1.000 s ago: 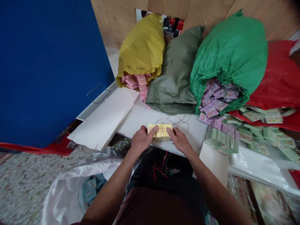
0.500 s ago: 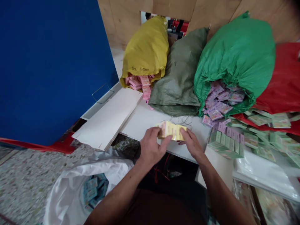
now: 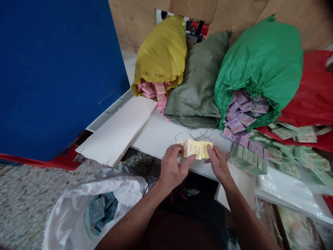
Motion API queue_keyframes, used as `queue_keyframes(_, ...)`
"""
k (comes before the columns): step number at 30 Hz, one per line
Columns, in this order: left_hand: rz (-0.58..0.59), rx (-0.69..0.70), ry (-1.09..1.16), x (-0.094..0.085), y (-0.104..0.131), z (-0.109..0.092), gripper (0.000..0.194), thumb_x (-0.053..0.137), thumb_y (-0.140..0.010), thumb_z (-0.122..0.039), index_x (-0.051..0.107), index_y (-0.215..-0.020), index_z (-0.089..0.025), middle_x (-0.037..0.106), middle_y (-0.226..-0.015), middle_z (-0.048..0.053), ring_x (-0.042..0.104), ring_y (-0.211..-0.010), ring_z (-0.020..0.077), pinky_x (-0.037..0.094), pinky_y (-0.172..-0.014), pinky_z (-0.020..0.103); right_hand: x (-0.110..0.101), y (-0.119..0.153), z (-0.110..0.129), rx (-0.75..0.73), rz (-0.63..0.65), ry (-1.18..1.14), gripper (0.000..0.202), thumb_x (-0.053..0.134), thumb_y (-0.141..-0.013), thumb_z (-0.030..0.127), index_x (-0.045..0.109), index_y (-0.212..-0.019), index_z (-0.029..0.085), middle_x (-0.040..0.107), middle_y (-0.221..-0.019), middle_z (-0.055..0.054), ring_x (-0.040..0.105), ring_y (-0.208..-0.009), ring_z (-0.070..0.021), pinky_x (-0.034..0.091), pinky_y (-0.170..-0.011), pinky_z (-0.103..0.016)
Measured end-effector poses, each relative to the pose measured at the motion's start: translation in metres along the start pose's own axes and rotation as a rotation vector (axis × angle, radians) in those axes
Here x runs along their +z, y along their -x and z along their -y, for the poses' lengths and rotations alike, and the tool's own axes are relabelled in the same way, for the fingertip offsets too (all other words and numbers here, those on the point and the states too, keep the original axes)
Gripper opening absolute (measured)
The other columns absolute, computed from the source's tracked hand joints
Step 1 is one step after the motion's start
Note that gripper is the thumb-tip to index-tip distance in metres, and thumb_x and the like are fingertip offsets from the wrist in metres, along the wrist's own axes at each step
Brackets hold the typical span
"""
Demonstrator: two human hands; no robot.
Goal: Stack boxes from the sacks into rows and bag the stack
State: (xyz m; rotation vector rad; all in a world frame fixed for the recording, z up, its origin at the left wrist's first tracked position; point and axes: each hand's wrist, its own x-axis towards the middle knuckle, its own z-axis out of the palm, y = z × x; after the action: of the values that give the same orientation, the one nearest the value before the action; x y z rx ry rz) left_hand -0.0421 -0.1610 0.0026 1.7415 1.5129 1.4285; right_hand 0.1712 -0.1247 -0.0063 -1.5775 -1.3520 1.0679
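Several small yellow boxes (image 3: 195, 148) sit in a row between my hands, above the front edge of the white table (image 3: 149, 133). My left hand (image 3: 174, 164) grips the row's left end, thumb along the near side. At the right end, my right hand (image 3: 217, 160) closes on the boxes with thumb and fingers. Just right of my right hand stands a block of green and purple boxes (image 3: 248, 156) in neat rows. Thin loose strings (image 3: 199, 133) lie behind the yellow boxes.
A yellow sack (image 3: 161, 52) spills pink boxes (image 3: 160, 91). Beside it lie a grey-green sack (image 3: 197, 80), a green sack (image 3: 262, 62) with purple boxes (image 3: 240, 119) and a red sack (image 3: 307, 86) with green boxes. A white sack (image 3: 62, 211) at lower left holds blue boxes (image 3: 100, 211).
Both hands and the yellow boxes have shifted slightly to the right and nearer in the picture. The view has moved a little. The hold stays the same.
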Motion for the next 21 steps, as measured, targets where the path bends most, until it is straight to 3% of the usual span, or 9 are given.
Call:
queue_keyframes(3, 0.082, -0.28, -0.043, -0.008, -0.006, 0.024, 0.045, 0.068, -0.094, -0.06, 0.065, -0.113, -0.019, 0.075, -0.106, 0.011, 0.071, -0.083, 0.0225, 0.055, -0.073, 0.035, 0.011, -0.001, 0.003, -0.058, 0.096, 0.199, 0.057, 0.05, -0.099, 0.071, 0.071, -0.114, 0.02, 0.076, -0.102, -0.01, 0.071, -0.087, -0.0242, 0.06, -0.072, -0.034)
queue_keyframes(6, 0.23, -0.418, -0.086, -0.013, -0.012, 0.049, 0.055, 0.068, -0.09, -0.068, 0.064, -0.114, -0.018, 0.076, -0.101, 0.011, 0.07, -0.081, 0.0244, 0.053, -0.073, 0.037, 0.027, 0.001, -0.006, -0.174, 0.188, 0.357, 0.057, 0.067, -0.092, 0.063, 0.066, -0.131, 0.022, 0.074, -0.116, -0.011, 0.071, -0.097, -0.026, 0.059, -0.087, -0.041)
queue_keyframes(9, 0.301, -0.459, -0.005, -0.016, -0.013, 0.067, 0.066, 0.079, -0.08, -0.069, 0.062, -0.118, -0.018, 0.077, -0.106, 0.011, 0.071, -0.087, 0.0258, 0.054, -0.077, 0.037, 0.042, 0.01, -0.015, -0.236, 0.101, 0.432, 0.063, 0.074, -0.09, 0.052, 0.059, -0.141, 0.019, 0.071, -0.122, -0.014, 0.071, -0.096, -0.0266, 0.06, -0.088, -0.044)
queue_keyframes(11, 0.253, -0.473, 0.134, -0.017, -0.012, 0.075, 0.069, 0.083, -0.076, -0.066, 0.062, -0.12, -0.017, 0.077, -0.111, 0.012, 0.071, -0.09, 0.0253, 0.055, -0.078, 0.036, 0.05, 0.02, -0.012, -0.314, 0.004, 0.458, 0.055, 0.069, -0.094, 0.047, 0.06, -0.14, 0.017, 0.07, -0.118, -0.015, 0.07, -0.095, -0.0266, 0.06, -0.088, -0.043)
queue_keyframes(15, 0.184, -0.43, 0.373, -0.023, -0.012, 0.087, 0.061, 0.076, -0.083, -0.063, 0.065, -0.12, -0.016, 0.075, -0.113, 0.011, 0.068, -0.088, 0.0215, 0.053, -0.073, 0.031, 0.064, 0.039, 0.01, -0.567, -0.138, 0.492, 0.048, 0.062, -0.101, 0.041, 0.059, -0.141, 0.016, 0.069, -0.115, -0.015, 0.069, -0.103, -0.0284, 0.06, -0.093, -0.043)
queue_keyframes(18, 0.195, -0.405, 0.389, -0.028, -0.013, 0.088, 0.057, 0.072, -0.088, -0.062, 0.066, -0.12, -0.015, 0.074, -0.105, 0.009, 0.065, -0.084, 0.0195, 0.052, -0.068, 0.029, 0.069, 0.044, 0.021, -0.635, -0.173, 0.502, 0.046, 0.061, -0.102, 0.039, 0.058, -0.141, 0.015, 0.069, -0.115, -0.016, 0.069, -0.102, -0.0281, 0.06, -0.091, -0.042)
queue_keyframes(21, 0.169, -0.383, 0.309, -0.031, -0.013, 0.081, 0.054, 0.073, -0.089, -0.061, 0.067, -0.119, -0.016, 0.074, -0.108, 0.009, 0.066, -0.088, 0.0204, 0.054, -0.071, 0.03, 0.068, 0.041, 0.019, -0.612, -0.161, 0.477, 0.043, 0.062, -0.101, 0.038, 0.058, -0.138, 0.016, 0.069, -0.109, -0.013, 0.068, -0.095, -0.0265, 0.06, -0.087, -0.041)
